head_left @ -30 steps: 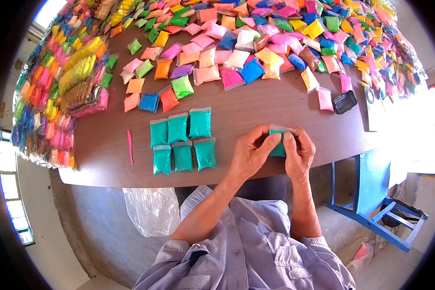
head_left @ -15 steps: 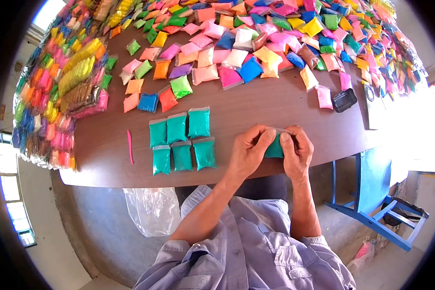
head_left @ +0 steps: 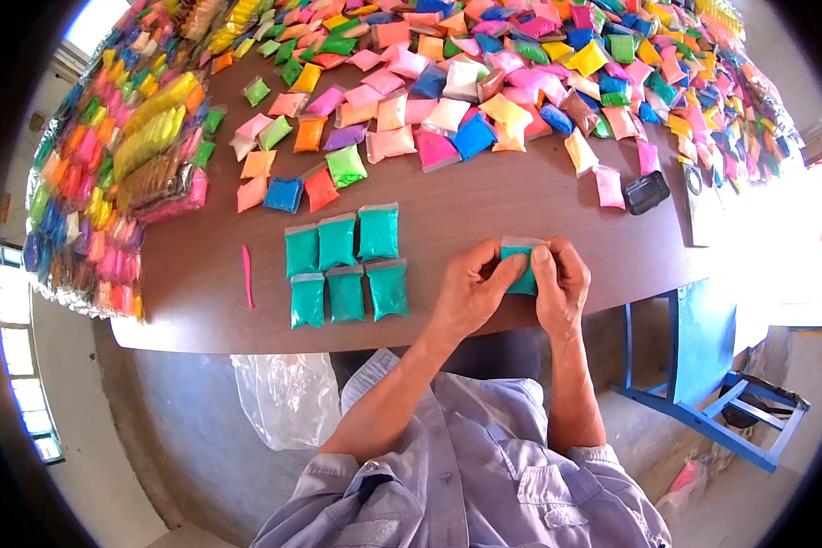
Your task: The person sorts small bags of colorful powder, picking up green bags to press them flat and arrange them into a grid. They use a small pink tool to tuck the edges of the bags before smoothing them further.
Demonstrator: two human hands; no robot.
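Between my two hands is a small clear packet of teal clay (head_left: 520, 259), held near the table's front edge. My left hand (head_left: 478, 285) is closed on its left side, thumb pressed on the front. On the right side, my right hand (head_left: 562, 281) pinches it in the same way, thumb pointing up. The packet's clear top strip shows above the thumbs. To the left of my hands, several matching teal packets (head_left: 336, 241) lie in two rows on the brown table (head_left: 466, 205). Farther left rests a thin pink plastic tool (head_left: 247, 277).
A big heap of colourful packets (head_left: 447, 110) covers the table's far side. Stacked packets (head_left: 151, 146) stand at the left. A black plastic case (head_left: 648, 192) lies at the right. Below the edge are a clear plastic bag (head_left: 288, 397) and a blue stool (head_left: 703, 347).
My thumbs have shifted down and apart, and more of the packet's top now shows between them. Both hands still hold the packet in nearly the same place.
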